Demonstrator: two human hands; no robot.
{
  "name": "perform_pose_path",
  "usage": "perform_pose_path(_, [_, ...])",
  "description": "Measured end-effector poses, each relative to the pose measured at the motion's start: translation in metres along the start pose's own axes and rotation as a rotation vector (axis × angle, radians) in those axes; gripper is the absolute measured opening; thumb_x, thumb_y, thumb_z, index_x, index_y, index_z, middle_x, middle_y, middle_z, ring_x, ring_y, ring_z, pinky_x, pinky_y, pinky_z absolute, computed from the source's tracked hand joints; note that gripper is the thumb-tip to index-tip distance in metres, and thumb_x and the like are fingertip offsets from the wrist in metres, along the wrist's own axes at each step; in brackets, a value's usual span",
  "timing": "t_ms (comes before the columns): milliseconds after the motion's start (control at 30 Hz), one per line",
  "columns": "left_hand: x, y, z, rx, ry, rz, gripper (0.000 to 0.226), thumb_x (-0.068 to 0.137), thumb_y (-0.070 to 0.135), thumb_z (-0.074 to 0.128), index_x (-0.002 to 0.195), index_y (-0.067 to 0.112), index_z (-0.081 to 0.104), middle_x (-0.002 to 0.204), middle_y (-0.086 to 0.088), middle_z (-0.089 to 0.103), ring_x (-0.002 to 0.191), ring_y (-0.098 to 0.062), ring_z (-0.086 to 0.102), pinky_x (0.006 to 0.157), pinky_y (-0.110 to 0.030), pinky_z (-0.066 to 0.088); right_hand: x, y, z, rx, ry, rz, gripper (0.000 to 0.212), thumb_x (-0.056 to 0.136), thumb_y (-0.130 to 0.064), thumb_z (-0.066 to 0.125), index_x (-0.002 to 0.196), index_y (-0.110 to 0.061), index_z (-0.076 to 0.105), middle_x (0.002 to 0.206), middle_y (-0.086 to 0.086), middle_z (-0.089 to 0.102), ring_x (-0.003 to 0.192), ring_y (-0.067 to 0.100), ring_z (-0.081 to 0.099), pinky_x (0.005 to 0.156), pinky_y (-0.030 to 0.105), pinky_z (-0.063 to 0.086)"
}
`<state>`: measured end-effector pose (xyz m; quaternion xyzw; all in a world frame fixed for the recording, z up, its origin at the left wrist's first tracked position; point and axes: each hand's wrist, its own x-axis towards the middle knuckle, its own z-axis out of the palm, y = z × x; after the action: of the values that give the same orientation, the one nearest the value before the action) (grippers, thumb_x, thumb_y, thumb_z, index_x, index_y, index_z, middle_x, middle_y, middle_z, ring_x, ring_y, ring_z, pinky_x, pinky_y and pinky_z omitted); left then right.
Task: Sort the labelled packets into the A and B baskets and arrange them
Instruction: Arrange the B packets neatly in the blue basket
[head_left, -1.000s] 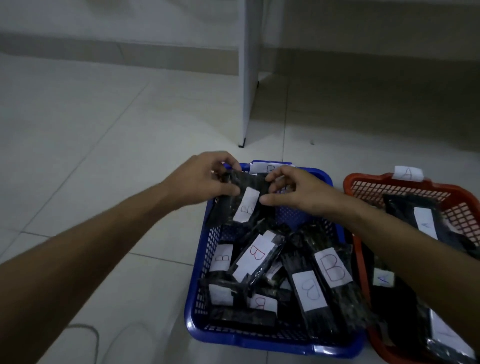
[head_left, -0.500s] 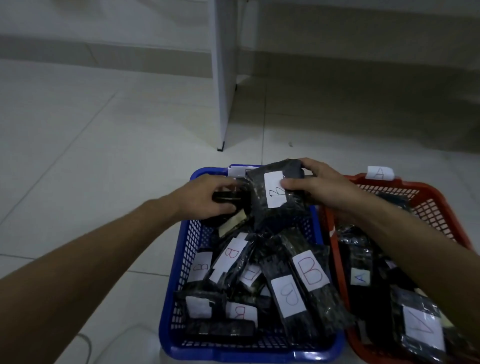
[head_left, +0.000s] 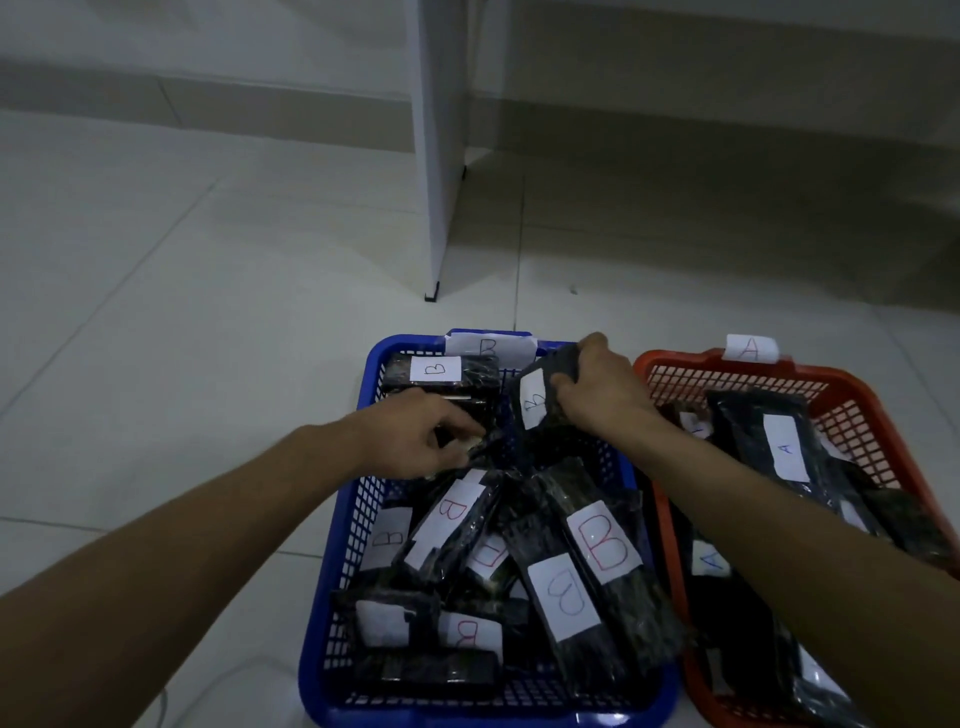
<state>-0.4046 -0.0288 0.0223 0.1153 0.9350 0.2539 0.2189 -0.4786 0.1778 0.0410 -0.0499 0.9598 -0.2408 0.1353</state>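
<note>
A blue basket (head_left: 343, 540) tagged B holds several black packets with white B labels. To its right stands an orange basket (head_left: 857, 410) tagged A, with black packets labelled A inside. My right hand (head_left: 602, 395) grips a B-labelled packet (head_left: 535, 400) upright over the blue basket's far right corner. My left hand (head_left: 421, 436) reaches into the far left of the blue basket and pinches a dark packet (head_left: 475, 447) there. Another B packet (head_left: 441, 371) lies flat along the basket's far wall.
Both baskets sit on a pale tiled floor (head_left: 182, 364). A white furniture leg (head_left: 434, 208) stands just beyond the blue basket, with a wall base behind it. A thin cable (head_left: 249, 670) lies on the floor at the lower left.
My right hand has tipped its B packet upright and moved it toward the far right corner. My left hand has dropped lower into the basket, uncovering a B packet along the far wall.
</note>
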Motion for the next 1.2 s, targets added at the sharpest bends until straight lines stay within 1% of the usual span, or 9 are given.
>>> perform_pose_path(167, [0.000, -0.006, 0.006, -0.056, -0.055, -0.003, 0.044, 0.089, 0.036, 0.068, 0.130, 0.027, 0.059, 0.106, 0.015, 0.062, 0.078, 0.010, 0.055, 0.068, -0.009, 0.039, 0.000, 0.012, 0.009, 0.133, 0.104, -0.047, 0.034, 0.095, -0.002, 0.052, 0.125, -0.013, 0.042, 0.097, 0.010, 0.064, 0.080, 0.023, 0.063, 0.065, 0.034, 0.052])
perform_pose_path(267, [0.002, -0.009, 0.005, -0.071, -0.073, -0.013, 0.044, 0.085, 0.041, 0.071, 0.127, 0.029, 0.061, 0.096, 0.019, 0.059, 0.078, 0.004, 0.055, 0.066, -0.012, 0.039, 0.000, 0.014, 0.006, 0.099, 0.130, -0.115, 0.042, 0.085, 0.007, 0.057, 0.120, -0.015, 0.046, 0.102, 0.008, 0.063, 0.088, 0.023, 0.062, 0.068, 0.031, 0.051])
perform_pose_path(400, [0.006, -0.010, 0.003, -0.111, -0.062, -0.027, 0.043, 0.081, 0.045, 0.073, 0.120, 0.028, 0.065, 0.103, 0.013, 0.063, 0.077, 0.003, 0.057, 0.064, -0.012, 0.041, -0.007, 0.007, 0.000, -0.290, -0.046, -0.292, 0.054, 0.085, -0.016, 0.062, 0.135, -0.017, 0.042, 0.126, 0.010, 0.047, 0.109, 0.028, 0.051, 0.085, 0.039, 0.049])
perform_pose_path(533, [0.009, -0.014, 0.004, -0.096, -0.067, -0.028, 0.052, 0.078, 0.049, 0.075, 0.124, 0.031, 0.059, 0.111, 0.011, 0.059, 0.081, 0.003, 0.055, 0.070, -0.016, 0.043, -0.012, 0.002, -0.006, -0.719, 0.019, -0.360, 0.073, 0.079, -0.036, 0.072, 0.140, -0.018, 0.037, 0.136, 0.009, 0.035, 0.121, 0.029, 0.040, 0.093, 0.043, 0.044])
perform_pose_path(667, [0.010, -0.013, 0.005, -0.092, -0.066, -0.028, 0.067, 0.079, 0.048, 0.074, 0.138, 0.030, 0.047, 0.119, 0.011, 0.051, 0.084, 0.003, 0.050, 0.071, -0.014, 0.039, -0.005, -0.005, -0.007, -0.756, -0.134, -0.502, 0.080, 0.075, -0.034, 0.077, 0.143, -0.023, 0.037, 0.139, 0.005, 0.031, 0.122, 0.026, 0.040, 0.093, 0.039, 0.044])
perform_pose_path(800, [0.011, -0.013, 0.004, -0.140, -0.133, -0.081, 0.068, 0.080, 0.049, 0.073, 0.140, 0.032, 0.046, 0.123, 0.010, 0.056, 0.078, 0.004, 0.054, 0.065, -0.011, 0.039, 0.007, -0.004, 0.001, -0.760, -0.190, -0.435, 0.099, 0.066, -0.026, 0.088, 0.146, -0.022, 0.030, 0.140, 0.007, 0.024, 0.102, 0.025, 0.054, 0.073, 0.034, 0.052])
perform_pose_path(900, [0.010, -0.014, 0.004, -0.173, -0.170, -0.096, 0.067, 0.079, 0.049, 0.074, 0.138, 0.034, 0.047, 0.123, 0.009, 0.058, 0.078, 0.003, 0.056, 0.067, -0.013, 0.041, 0.010, 0.002, 0.010, -0.824, -0.176, -0.407, 0.091, 0.072, -0.024, 0.084, 0.145, -0.014, 0.030, 0.146, 0.013, 0.029, 0.103, 0.027, 0.058, 0.069, 0.032, 0.047])
perform_pose_path(1067, [0.010, -0.011, 0.001, -0.239, -0.204, -0.118, 0.056, 0.077, 0.046, 0.077, 0.128, 0.037, 0.054, 0.115, 0.011, 0.058, 0.085, -0.001, 0.056, 0.076, -0.022, 0.045, 0.009, 0.014, 0.024, -0.929, -0.107, -0.450, 0.080, 0.081, -0.066, 0.064, 0.135, -0.014, 0.036, 0.121, 0.006, 0.061, 0.109, 0.028, 0.060, 0.103, 0.045, 0.037])
perform_pose_path(1200, [0.009, -0.013, 0.002, -0.260, -0.242, -0.135, 0.053, 0.073, 0.048, 0.079, 0.119, 0.042, 0.055, 0.115, 0.011, 0.060, 0.094, -0.007, 0.060, 0.082, -0.028, 0.049, 0.016, 0.013, 0.029, -0.912, -0.120, -0.439, 0.097, 0.075, -0.075, 0.063, 0.142, -0.012, 0.030, 0.119, 0.005, 0.064, 0.110, 0.029, 0.060, 0.107, 0.047, 0.031])
